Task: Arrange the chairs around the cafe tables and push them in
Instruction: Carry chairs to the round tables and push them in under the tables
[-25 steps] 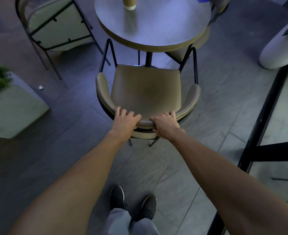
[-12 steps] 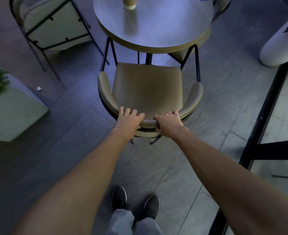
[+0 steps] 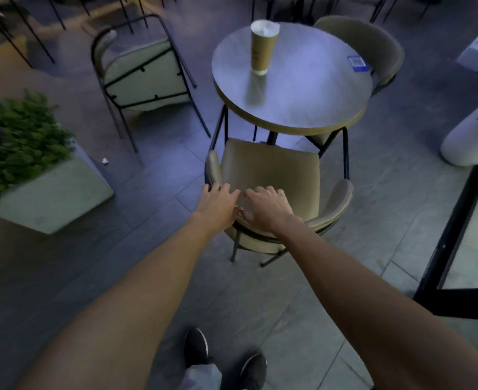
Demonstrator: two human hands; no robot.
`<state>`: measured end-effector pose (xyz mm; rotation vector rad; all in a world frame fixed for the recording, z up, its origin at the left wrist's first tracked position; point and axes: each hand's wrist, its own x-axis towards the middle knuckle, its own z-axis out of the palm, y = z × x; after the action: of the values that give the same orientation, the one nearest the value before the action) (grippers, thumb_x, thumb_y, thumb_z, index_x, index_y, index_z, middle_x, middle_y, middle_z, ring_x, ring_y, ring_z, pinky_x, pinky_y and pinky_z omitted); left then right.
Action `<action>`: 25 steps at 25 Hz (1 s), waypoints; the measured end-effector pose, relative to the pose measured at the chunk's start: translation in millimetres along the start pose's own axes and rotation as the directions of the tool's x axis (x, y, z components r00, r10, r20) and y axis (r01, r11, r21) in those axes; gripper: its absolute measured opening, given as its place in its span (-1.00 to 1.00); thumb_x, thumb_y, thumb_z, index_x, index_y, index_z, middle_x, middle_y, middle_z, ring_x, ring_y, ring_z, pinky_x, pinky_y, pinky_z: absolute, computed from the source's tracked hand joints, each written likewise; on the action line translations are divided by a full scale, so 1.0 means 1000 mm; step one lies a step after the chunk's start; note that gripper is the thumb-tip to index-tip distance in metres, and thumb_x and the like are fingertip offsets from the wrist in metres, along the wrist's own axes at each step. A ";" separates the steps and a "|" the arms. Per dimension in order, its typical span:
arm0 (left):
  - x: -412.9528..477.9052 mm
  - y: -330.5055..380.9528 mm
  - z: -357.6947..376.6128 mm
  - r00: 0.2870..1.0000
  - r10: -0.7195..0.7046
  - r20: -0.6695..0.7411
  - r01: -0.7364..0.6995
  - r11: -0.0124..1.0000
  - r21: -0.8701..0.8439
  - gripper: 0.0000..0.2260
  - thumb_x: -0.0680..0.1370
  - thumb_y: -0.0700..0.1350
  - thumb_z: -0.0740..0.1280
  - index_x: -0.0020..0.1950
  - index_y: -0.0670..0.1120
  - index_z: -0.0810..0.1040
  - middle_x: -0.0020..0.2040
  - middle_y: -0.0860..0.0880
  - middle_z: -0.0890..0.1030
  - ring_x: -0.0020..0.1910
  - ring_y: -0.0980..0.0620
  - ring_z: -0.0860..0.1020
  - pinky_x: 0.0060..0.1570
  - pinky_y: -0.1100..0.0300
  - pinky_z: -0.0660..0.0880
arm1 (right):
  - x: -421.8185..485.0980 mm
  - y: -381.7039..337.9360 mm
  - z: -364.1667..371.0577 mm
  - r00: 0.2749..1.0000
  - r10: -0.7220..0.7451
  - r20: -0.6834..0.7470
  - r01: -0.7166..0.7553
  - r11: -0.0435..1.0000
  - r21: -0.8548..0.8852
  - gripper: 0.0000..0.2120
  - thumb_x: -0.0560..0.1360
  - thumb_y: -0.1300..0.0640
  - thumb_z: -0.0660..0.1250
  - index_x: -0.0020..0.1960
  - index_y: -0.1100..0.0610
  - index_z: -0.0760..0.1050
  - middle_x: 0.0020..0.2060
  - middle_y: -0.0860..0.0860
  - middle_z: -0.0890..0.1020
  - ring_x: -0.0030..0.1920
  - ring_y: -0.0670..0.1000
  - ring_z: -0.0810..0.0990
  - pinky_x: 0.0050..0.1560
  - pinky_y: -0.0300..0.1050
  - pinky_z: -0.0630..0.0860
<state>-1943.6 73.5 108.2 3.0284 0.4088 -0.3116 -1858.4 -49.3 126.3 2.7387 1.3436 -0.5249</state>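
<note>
Standing behind the chair (image 3: 271, 170), looking down along both bare forearms. Gripping the top of its curved backrest with the right hand (image 3: 268, 208), knuckles bent, fingers hooked over the rim. Resting the left hand (image 3: 216, 202) just beside it on the same backrest, toward the left curve, thumb nearly touching the right hand; cannot tell through the blur whether those fingers lie flat or hook over the edge. Facing the round table (image 3: 316, 102) across the tan seat, with the seat's front edge right at the table's near rim and the black front legs reaching in beneath it. On the table, a tall paper cup (image 3: 263, 46), upright toward the far left part, and a small blue card (image 3: 358, 63) flat near the right edge. At the table's far right side, a second chair (image 3: 372, 43), backrest curving close to the rim. Well apart to the left of the table, a third chair (image 3: 145, 74), turned so that a pale panel crossed by black bars faces the camera. Flanked on the left by a grey planter (image 3: 49, 198) of green shrubs, with a small white scrap (image 3: 105, 161) on the floor tiles near it, and on the right by a rounded white pot (image 3: 468, 136) and a black frame (image 3: 454, 229). Wearing dark shoes (image 3: 195, 347), planted on the tiles below the arms.
</note>
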 end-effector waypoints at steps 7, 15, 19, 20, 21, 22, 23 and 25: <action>0.010 -0.119 -0.032 0.985 -0.169 -0.035 0.169 0.986 -0.013 -0.64 0.64 0.14 0.16 0.35 0.01 0.43 0.26 -0.11 0.51 0.24 -0.18 0.46 0.19 -0.07 0.33 | 0.079 -0.082 -0.062 0.992 -0.112 -0.049 0.109 0.991 -0.073 -0.54 0.57 -0.15 0.26 0.37 0.08 0.40 0.27 0.12 0.53 0.29 0.21 0.47 0.24 0.15 0.37; 0.054 -0.279 -0.047 0.969 -0.235 0.082 0.240 0.969 -0.055 -0.63 0.64 0.14 0.15 0.38 -0.01 0.40 0.29 -0.12 0.48 0.27 -0.19 0.43 0.23 -0.10 0.34 | 0.211 -0.151 -0.089 0.995 -0.084 0.058 0.089 0.993 -0.079 -0.47 0.55 -0.16 0.28 0.43 0.08 0.35 0.32 0.13 0.49 0.33 0.23 0.42 0.29 0.19 0.36; 0.089 -0.346 -0.066 0.954 -0.282 0.102 0.288 0.956 -0.050 -0.62 0.65 0.14 0.14 0.39 -0.02 0.38 0.29 -0.14 0.46 0.27 -0.21 0.43 0.22 -0.10 0.34 | 0.281 -0.172 -0.108 0.992 -0.096 0.083 0.102 0.992 -0.074 -0.47 0.54 -0.18 0.27 0.41 0.08 0.35 0.30 0.13 0.49 0.31 0.24 0.42 0.28 0.19 0.37; 0.101 -0.361 -0.071 0.953 -0.285 0.103 0.291 0.955 -0.051 -0.61 0.65 0.14 0.14 0.39 -0.03 0.38 0.29 -0.14 0.46 0.27 -0.22 0.42 0.22 -0.11 0.34 | 0.302 -0.177 -0.113 0.991 -0.102 0.084 0.108 0.991 -0.074 -0.47 0.54 -0.18 0.27 0.40 0.08 0.36 0.30 0.13 0.49 0.30 0.24 0.42 0.27 0.19 0.38; 0.115 -0.376 -0.074 0.951 -0.289 0.107 0.296 0.954 -0.056 -0.61 0.65 0.14 0.13 0.40 -0.03 0.38 0.29 -0.15 0.46 0.27 -0.22 0.42 0.22 -0.11 0.34 | 0.324 -0.180 -0.118 0.991 -0.106 0.082 0.112 0.991 -0.076 -0.47 0.54 -0.19 0.27 0.40 0.08 0.37 0.29 0.14 0.49 0.30 0.24 0.43 0.26 0.18 0.38; 0.131 -0.391 -0.077 0.950 -0.291 0.111 0.298 0.953 -0.058 -0.60 0.65 0.14 0.13 0.41 -0.03 0.37 0.30 -0.15 0.45 0.28 -0.22 0.41 0.23 -0.11 0.33 | 0.348 -0.183 -0.124 0.991 -0.109 0.076 0.115 0.990 -0.081 -0.47 0.54 -0.19 0.27 0.39 0.08 0.37 0.29 0.14 0.49 0.29 0.23 0.43 0.25 0.18 0.38; 0.149 -0.406 -0.079 0.950 -0.291 0.115 0.299 0.953 -0.055 -0.59 0.65 0.14 0.12 0.42 -0.03 0.36 0.31 -0.15 0.45 0.28 -0.22 0.41 0.24 -0.11 0.33 | 0.373 -0.186 -0.129 0.991 -0.114 0.069 0.120 0.989 -0.085 -0.47 0.53 -0.19 0.27 0.39 0.09 0.37 0.29 0.14 0.49 0.29 0.23 0.42 0.25 0.17 0.39; 0.184 -0.434 -0.080 0.948 -0.294 0.120 0.301 0.953 -0.046 -0.59 0.65 0.14 0.11 0.43 -0.03 0.35 0.32 -0.16 0.44 0.29 -0.23 0.40 0.25 -0.13 0.33 | 0.419 -0.189 -0.139 0.990 -0.132 0.052 0.136 0.987 -0.081 -0.46 0.53 -0.19 0.27 0.39 0.10 0.38 0.29 0.14 0.49 0.30 0.23 0.42 0.26 0.17 0.39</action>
<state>-1871.3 545.9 129.6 2.8637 0.8514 -0.4735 -1728.6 412.9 142.9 2.5666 1.5104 -0.5237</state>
